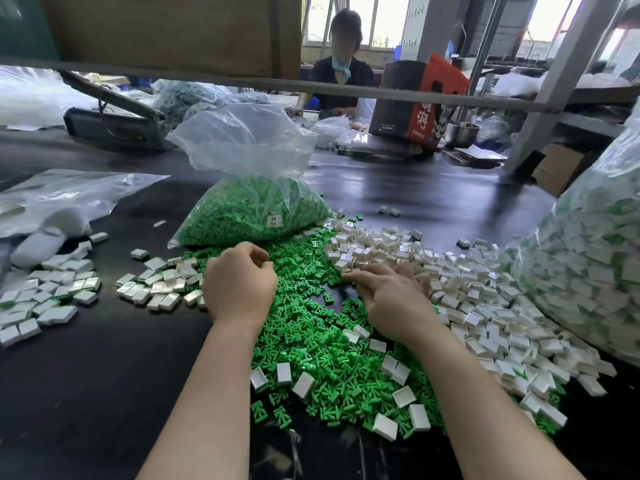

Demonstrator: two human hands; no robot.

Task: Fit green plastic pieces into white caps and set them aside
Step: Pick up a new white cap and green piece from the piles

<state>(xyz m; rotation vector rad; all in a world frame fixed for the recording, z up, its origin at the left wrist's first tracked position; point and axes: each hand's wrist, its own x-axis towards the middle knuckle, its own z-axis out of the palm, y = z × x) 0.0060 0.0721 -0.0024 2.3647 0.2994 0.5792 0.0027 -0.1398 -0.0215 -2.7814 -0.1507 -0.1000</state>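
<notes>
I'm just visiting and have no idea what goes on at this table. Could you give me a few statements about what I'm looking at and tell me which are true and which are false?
1. The clear bag behind the hands holds green pieces. True.
2. The loose green pieces lie in a red tray. False: they lie straight on the dark table.
3. The right hand reaches into the pile of white caps. True.
4. The left hand lies flat with straight fingers. False: its fingers are curled; whether it holds anything cannot be seen.
5. A group of white caps lies to the far left, apart from the big pile. True.
</notes>
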